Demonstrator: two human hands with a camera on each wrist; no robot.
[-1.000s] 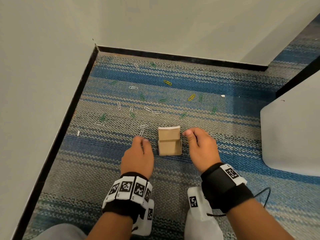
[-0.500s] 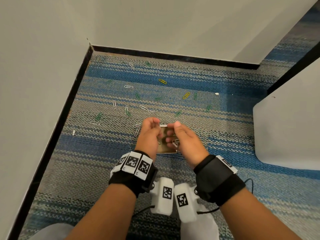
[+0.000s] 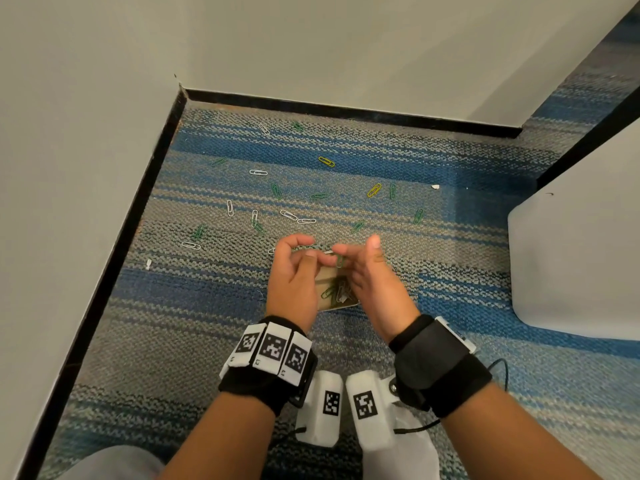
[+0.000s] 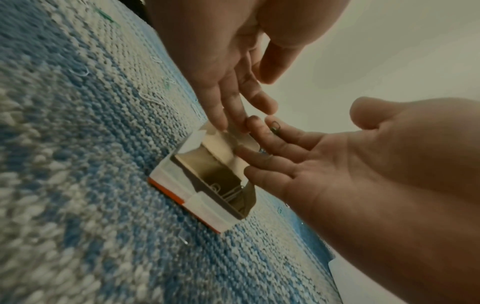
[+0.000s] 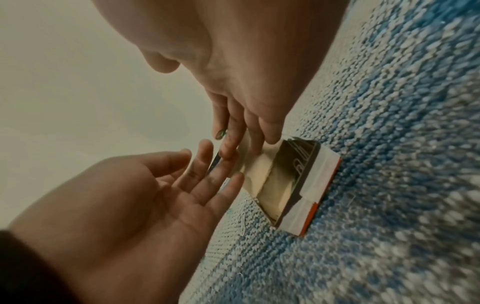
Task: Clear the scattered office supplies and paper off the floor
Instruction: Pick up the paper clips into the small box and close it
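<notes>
- Left hand: I see the fingers loosely spread and the palm empty.
- Right hand: fingers nearly straight, thumb lifted, with a thin green wire paper clip against the fingertips.
- Small open cardboard box, orange-edged: lies under both hands on the looped blue-grey striped carpet, with clips inside.

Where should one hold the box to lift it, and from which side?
Come from above and pinch across the two long walls of the box. It lies flat and open upward with clips inside, so a level grip should keep them in.
</notes>
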